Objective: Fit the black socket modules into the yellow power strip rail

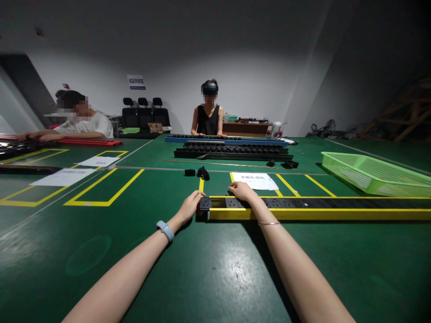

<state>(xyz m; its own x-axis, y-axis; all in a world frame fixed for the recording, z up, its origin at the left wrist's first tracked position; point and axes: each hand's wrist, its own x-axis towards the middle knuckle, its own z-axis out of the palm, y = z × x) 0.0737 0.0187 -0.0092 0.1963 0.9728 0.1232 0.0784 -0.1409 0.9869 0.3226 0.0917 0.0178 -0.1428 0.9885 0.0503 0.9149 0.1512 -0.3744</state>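
A long yellow rail (316, 215) lies across the table in front of me, with a row of black socket modules (286, 203) in its channel. At its left end sits a single black socket module (205, 204), partly outside the channel. My left hand (189, 207) is closed at that module's left side, fingers against it. Reaching over the rail, my right hand (243, 192) has its fingers curled together near the far edge, beside another socket module (231, 203). Whatever those fingertips may hold is hidden.
Two loose black parts (203, 173) lie beyond the rail's left end, near a paper sheet (256, 181). A green basket (370, 179) stands at right. Farther back are black and blue rails (232, 154) and a thin rod (235, 165). Co-workers (209, 119) sit opposite and at left.
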